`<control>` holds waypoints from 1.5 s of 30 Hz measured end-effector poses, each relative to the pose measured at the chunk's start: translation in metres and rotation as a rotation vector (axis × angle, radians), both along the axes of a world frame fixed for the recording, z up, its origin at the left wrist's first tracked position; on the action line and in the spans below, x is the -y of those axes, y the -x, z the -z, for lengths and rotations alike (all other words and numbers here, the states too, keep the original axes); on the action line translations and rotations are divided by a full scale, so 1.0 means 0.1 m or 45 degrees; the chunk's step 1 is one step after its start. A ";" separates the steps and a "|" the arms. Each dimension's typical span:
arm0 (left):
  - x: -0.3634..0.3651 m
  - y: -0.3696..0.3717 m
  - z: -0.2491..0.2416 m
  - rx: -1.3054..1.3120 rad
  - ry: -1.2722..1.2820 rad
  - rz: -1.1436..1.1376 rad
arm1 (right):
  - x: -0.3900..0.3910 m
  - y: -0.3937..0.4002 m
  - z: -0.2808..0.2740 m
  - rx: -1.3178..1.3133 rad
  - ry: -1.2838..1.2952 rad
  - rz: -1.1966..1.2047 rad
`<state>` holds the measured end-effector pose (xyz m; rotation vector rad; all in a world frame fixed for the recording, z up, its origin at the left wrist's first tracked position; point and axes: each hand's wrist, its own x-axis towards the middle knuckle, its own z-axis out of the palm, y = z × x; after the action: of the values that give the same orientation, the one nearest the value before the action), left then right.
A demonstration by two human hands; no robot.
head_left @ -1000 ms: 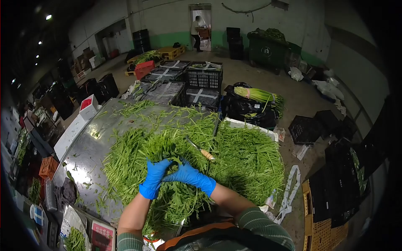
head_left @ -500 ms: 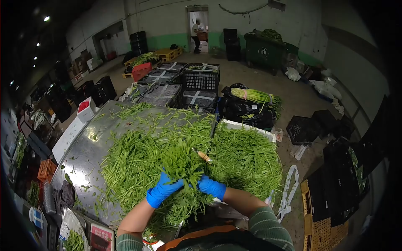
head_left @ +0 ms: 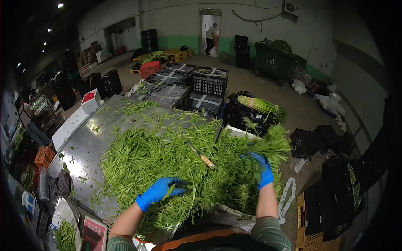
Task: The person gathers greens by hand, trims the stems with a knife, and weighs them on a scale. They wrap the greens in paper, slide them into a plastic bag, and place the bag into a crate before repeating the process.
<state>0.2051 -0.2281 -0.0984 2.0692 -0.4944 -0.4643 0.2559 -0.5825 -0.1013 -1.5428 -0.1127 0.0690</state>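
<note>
Head view. I look down on a metal table [head_left: 86, 146] whose steel top is covered across the middle and right by a broad heap of loose greens [head_left: 159, 154], thin stalks lying in all directions, with bare metal showing along the left edge. A knife [head_left: 200, 155] with a pale handle lies on the heap, blade pointing up-left. A white box [head_left: 90, 100] stands at the far left corner of the table. Beyond the table are black crates [head_left: 207, 81], some wrapped and taped, a tied bundle of long green stalks [head_left: 259, 104] resting on black bags, a large green bin [head_left: 274, 62], and more dark crates on the concrete floor to the right. A person [head_left: 212, 38] stands at the lit doorway in the far wall.

My left hand [head_left: 160, 190], in a blue glove, rests on the near part of the heap with fingers spread and loosely curled, closed on nothing that I can see. My right hand [head_left: 261, 169], also gloved, is raised over the right edge of the table, fingers clenched around a bunch of greens [head_left: 268, 146] held clear of the pile.

Half a second earlier both hands were together at the near centre, gripping one bunch between them; the right has since carried it out to the right, and the left has let go.
</note>
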 end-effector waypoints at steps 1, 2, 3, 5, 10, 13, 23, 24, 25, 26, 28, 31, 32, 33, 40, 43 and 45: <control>0.02 -0.02 -0.04 0.001 -0.017 0.010 | 0.02 0.00 0.07 -0.022 0.399 0.002; 0.04 0.00 -0.05 -0.009 -0.038 0.024 | 0.04 0.04 0.16 -0.055 0.795 0.002; 0.04 0.02 -0.08 0.052 -0.007 0.026 | 0.06 0.01 0.24 -0.069 1.183 0.003; -0.04 -0.09 0.05 0.079 0.070 -0.029 | 0.20 -0.25 0.33 -0.046 1.993 0.010; 0.03 -0.09 0.15 -0.062 0.206 -0.133 | 0.40 -0.48 0.60 -0.153 1.116 0.019; 0.11 -0.08 0.02 0.281 0.099 -0.033 | 0.18 -0.44 0.63 0.096 2.255 -0.312; -0.04 -0.21 0.01 0.014 0.462 -0.295 | -0.29 -0.55 0.03 -0.032 1.713 -0.212; -0.07 -0.26 -0.03 0.079 0.442 -0.308 | -0.37 -0.56 -0.02 -0.025 1.710 -0.232; -0.08 -0.31 -0.10 0.153 0.421 -0.322 | -0.44 -0.60 -0.06 0.067 1.686 -0.267; -0.07 -0.32 -0.20 0.170 0.453 -0.319 | -0.52 -0.64 -0.11 0.163 1.660 -0.299; -0.05 -0.33 -0.37 0.306 0.449 -0.301 | -0.64 -0.67 -0.10 0.206 1.672 -0.357; -0.04 -0.36 -0.49 0.517 0.433 -0.239 | -0.81 -0.69 -0.13 0.196 1.422 -0.507; -0.03 -0.37 -0.51 0.490 0.464 -0.215 | -0.84 -0.72 -0.10 0.204 1.425 -0.527; -0.04 -0.38 -0.52 0.463 0.497 -0.190 | -0.86 -0.74 -0.07 0.213 1.424 -0.535; 0.02 -0.34 -0.14 0.381 0.286 -0.301 | -1.01 -0.81 -0.01 0.466 1.200 -0.564; 0.03 -0.28 -0.30 -0.024 0.172 -0.403 | -1.12 -0.62 -0.27 0.415 1.191 -0.490; -0.15 -0.31 -0.25 0.211 0.253 -0.679 | -0.87 -0.79 -0.07 0.437 1.142 -0.513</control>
<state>0.2360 -0.2133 -0.0737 1.9530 -0.0654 0.0697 0.3345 -0.4955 -0.0940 -2.3956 -0.7457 0.1909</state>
